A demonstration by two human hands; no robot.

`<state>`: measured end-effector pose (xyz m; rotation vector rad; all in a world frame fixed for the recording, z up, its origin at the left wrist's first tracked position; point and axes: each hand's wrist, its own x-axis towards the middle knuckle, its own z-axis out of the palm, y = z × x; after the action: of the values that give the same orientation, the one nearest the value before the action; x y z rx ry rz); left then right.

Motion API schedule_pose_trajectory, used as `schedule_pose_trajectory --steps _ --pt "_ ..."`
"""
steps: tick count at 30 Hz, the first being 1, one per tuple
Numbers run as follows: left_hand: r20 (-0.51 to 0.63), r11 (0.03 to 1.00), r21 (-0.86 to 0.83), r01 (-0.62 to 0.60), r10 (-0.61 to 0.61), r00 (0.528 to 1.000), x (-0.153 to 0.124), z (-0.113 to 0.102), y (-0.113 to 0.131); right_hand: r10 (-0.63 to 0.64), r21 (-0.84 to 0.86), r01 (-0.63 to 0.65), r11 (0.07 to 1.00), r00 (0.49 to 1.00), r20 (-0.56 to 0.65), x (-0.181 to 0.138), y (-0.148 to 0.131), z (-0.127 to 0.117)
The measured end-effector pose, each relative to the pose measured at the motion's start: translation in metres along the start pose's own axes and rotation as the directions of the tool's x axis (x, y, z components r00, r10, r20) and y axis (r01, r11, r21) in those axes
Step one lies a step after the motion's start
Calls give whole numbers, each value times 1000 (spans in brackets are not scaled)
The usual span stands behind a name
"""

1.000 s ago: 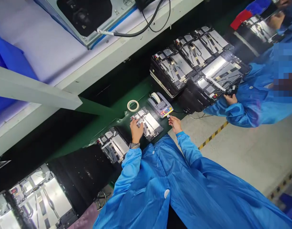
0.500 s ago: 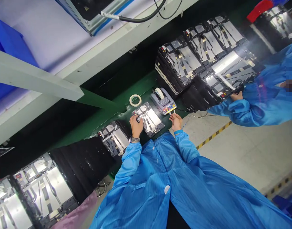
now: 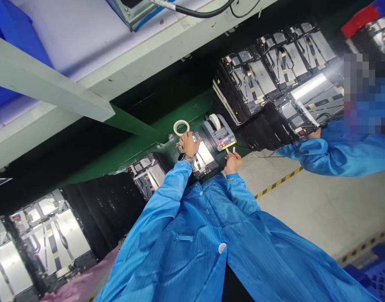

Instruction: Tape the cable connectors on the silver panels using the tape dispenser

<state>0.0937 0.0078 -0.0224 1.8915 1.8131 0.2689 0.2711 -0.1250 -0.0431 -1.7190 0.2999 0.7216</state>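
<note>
My left hand (image 3: 189, 144) lies over the far corner of a flat electronic panel (image 3: 205, 156), its fingers hiding that corner. The panel has silver sheets, and a watch shows on my wrist. My right hand (image 3: 233, 162) pinches a small white strip of tape (image 3: 229, 151) just below a grey tape dispenser (image 3: 219, 134) with coloured buttons. A roll of masking tape (image 3: 181, 127) lies just beyond my left fingers. Another panel (image 3: 147, 175) sits to the left.
Stacks of panels (image 3: 251, 79) on black foam line the green bench mat (image 3: 132, 147). A co-worker's hand (image 3: 314, 133) reaches a panel at the right. A pale beam (image 3: 47, 75) crosses the upper left. Yellow-black tape (image 3: 278, 182) marks the grey floor.
My left hand has moved from the panel's middle to its far corner, nearer the tape roll. The view has tilted slightly. My right hand stays near the dispenser.
</note>
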Motion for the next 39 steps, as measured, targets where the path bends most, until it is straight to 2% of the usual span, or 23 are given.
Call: schedule_pose_trajectory --steps 2,3,4,5,6,7,8,9,11,13,15,17,19,23,28,30,35,39 --pt "64 1000 -14 -5 5 998 8 0 -5 -74 -25 74 997 997 10 -9 -4 -15" --pt "91 1000 -25 0 2 996 11 -1 -8 -161 -50 164 985 986 45 -15 -9 -22" --pt "115 999 -38 7 -3 993 13 -2 -10 -278 -85 288 954 954 112 -20 -17 -26" --pt "137 999 -50 17 -10 991 15 -3 -13 -404 -122 434 892 889 214 -26 -26 -27" --pt "156 998 -60 28 -18 988 17 -5 -14 -508 -156 583 797 788 348 -32 -37 -23" --pt "172 997 -67 40 -28 985 19 -6 -15 -555 -182 707 683 665 499 -37 -50 -13" --pt "185 996 -73 53 -39 982 20 -7 -15 -543 -199 801 564 542 642 -41 -62 1" --pt "193 995 -79 64 -48 980 22 -9 -15 -470 -206 877 433 415 779 -44 -73 20" --pt "202 993 -88 76 -57 978 24 -11 -12 -268 -150 979 142 184 946 -45 -90 66" --pt "205 992 -95 81 -60 977 25 -13 -9 -58 -35 994 -102 30 998 -42 -96 109" --pt "206 991 -95 90 -69 976 24 -15 -7 76 72 968 -242 -55 996 -35 -94 141" --pt "200 991 -95 99 -79 977 23 -16 -6 132 135 943 -304 -99 986 -29 -89 158" --pt "193 990 -94 105 -85 978 22 -15 -6 155 168 934 -316 -125 980 -23 -85 165" --pt "182 990 -97 103 -84 980 23 -12 -8 180 213 925 -315 -162 970 -14 -82 168" --pt "179 988 -99 118 -99 979 25 -8 -11 197 297 894 -335 -241 950 -7 -83 168" --pt "180 989 -91 116 -98 979 25 -9 -11 180 287 898 -333 -239 954 -6 -84 166" --pt "196 993 -75 92 -76 978 24 -15 -9 157 214 933 -288 -174 972 -8 -85 166" --pt "207 994 -54 97 -84 975 26 -17 -8 162 212 939 -273 -172 972 -8 -84 166"
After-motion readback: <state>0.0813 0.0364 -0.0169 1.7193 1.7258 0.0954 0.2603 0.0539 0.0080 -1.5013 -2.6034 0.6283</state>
